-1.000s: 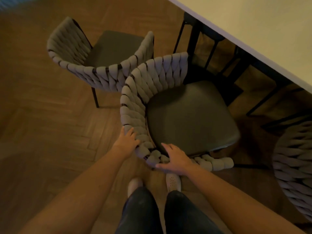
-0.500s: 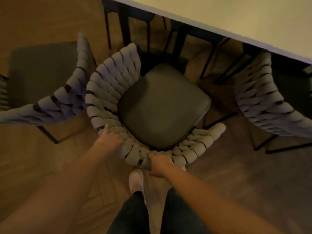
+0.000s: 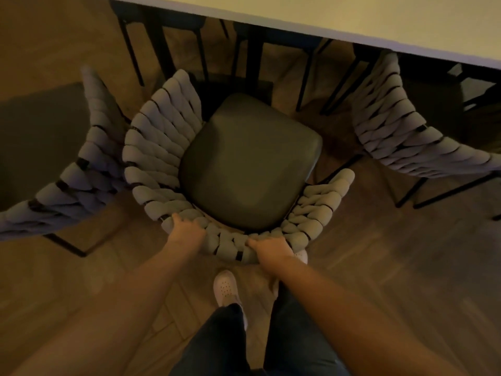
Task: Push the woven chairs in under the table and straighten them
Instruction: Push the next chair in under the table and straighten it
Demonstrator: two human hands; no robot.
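The left hand (image 3: 187, 233) and right hand (image 3: 271, 249) each clutched the padded back rim of the woven chair (image 3: 249, 164), which stood skewed near the table (image 3: 352, 20); its stiff frame probably slid readily, the weave yielding slightly

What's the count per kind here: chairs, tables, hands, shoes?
Woven chairs: 3 (middle chair, left chair, right chair)
Table: 1
Hands: 2 (left hand and right hand, both gripping the middle chair's back)
White shoes: 2 (left shoe, right shoe, partly hidden)
Total: 8
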